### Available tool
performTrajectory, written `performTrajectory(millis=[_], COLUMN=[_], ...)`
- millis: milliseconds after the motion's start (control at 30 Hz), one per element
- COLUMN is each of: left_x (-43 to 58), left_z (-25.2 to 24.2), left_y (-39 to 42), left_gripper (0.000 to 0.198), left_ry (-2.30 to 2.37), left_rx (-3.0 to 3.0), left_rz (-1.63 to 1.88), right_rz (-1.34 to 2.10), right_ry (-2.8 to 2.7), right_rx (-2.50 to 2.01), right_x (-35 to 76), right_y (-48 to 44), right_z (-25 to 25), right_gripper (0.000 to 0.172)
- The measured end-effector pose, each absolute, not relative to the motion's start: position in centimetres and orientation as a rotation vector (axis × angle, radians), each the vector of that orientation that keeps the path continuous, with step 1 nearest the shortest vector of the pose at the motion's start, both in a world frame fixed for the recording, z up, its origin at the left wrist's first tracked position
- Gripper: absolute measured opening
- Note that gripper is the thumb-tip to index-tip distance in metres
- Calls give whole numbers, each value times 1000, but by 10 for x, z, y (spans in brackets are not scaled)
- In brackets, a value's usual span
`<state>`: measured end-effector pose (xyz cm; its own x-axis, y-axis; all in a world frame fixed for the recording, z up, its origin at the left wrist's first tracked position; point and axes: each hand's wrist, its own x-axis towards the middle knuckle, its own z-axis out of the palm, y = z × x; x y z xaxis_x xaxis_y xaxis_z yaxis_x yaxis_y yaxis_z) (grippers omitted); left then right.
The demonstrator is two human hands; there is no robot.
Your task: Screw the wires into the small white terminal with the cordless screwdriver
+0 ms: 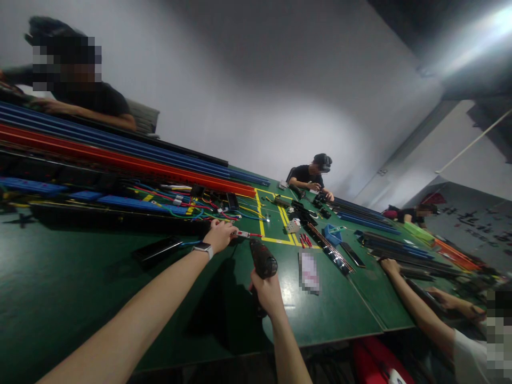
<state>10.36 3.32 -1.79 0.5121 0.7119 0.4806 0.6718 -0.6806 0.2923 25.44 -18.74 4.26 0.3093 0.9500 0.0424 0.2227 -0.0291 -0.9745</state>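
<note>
My right hand (269, 290) is wrapped round the handle of a dark power drill (264, 260), whose nose points away across the table. Just left of the drill's front, my left hand (220, 236) has its fingers closed at a small red-and-silver piece (242, 233). Its far end lies near the drill's tip; I cannot tell whether they touch. A watch is on my left wrist. Beside that wrist lies a flat black device (158, 250) with a blue lead. Behind my left hand runs a long black rail (120, 218), partly hidden by the fingers.
Blue and orange rails (160, 169) and coloured wires (180, 200) stretch along the far left. Red-handled tools (305, 240), a blue bin (333, 234), a phone (352, 254) and a paper (309, 273) lie to the right. Several people work around the green table (340, 314).
</note>
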Motion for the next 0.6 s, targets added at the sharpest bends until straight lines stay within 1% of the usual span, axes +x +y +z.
performTrajectory(millis=[133, 367, 600], left_x=[103, 103, 103], left_z=[-18, -19, -17], left_y=[33, 34, 33], left_gripper=[23, 24, 23], left_ry=[1217, 1215, 1206], left_rx=[2664, 2650, 2646], left_rz=[884, 897, 889], right_rz=[767, 757, 776], right_ry=[-1228, -1256, -1214], right_rx=[-1550, -1551, -1540], right_x=[257, 258, 259], right_y=[-187, -186, -184], right_z=[41, 40, 37], right_gripper=[6, 8, 5])
